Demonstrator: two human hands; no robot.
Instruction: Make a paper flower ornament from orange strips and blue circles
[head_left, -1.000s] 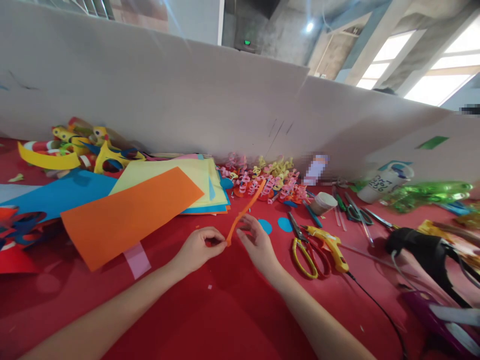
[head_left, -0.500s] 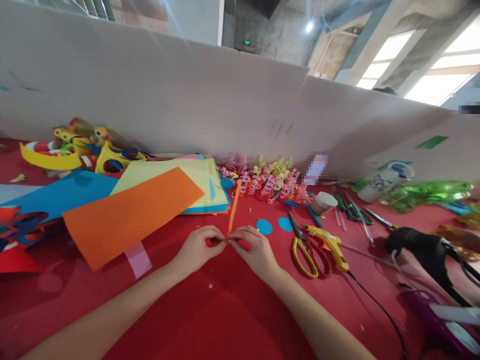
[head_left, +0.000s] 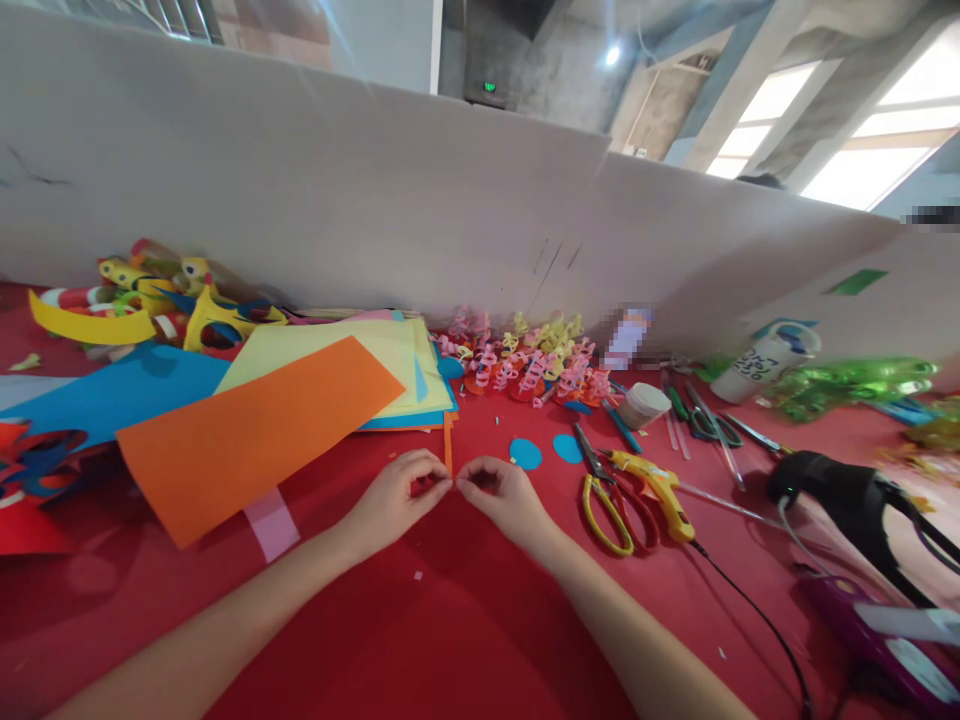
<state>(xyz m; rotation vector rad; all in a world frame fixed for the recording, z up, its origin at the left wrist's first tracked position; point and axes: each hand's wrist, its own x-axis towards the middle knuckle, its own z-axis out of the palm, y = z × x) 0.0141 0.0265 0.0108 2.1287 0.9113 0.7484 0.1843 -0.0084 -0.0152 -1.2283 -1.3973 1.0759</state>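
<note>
A narrow orange paper strip runs from the edge of the paper stack down to my fingertips. My left hand pinches its near end from the left. Facing it, my right hand has its thumb and fingers pressed together at the same end, the fingertips of both hands nearly touching. Two blue paper circles lie just beyond my right hand. Left of my left hand, a large orange sheet rests on pale yellow sheets, with a pink piece under its lower edge.
Scissors and a yellow glue gun with a black cord lie to the right. Pink and yellow paper curls stand along the white partition. A white cup, a black tool and a purple one are farther right.
The orange strip shows much shorter beyond my fingers and leans less to the right. Both hands remain close together at its near end. The view has shifted slightly.
</note>
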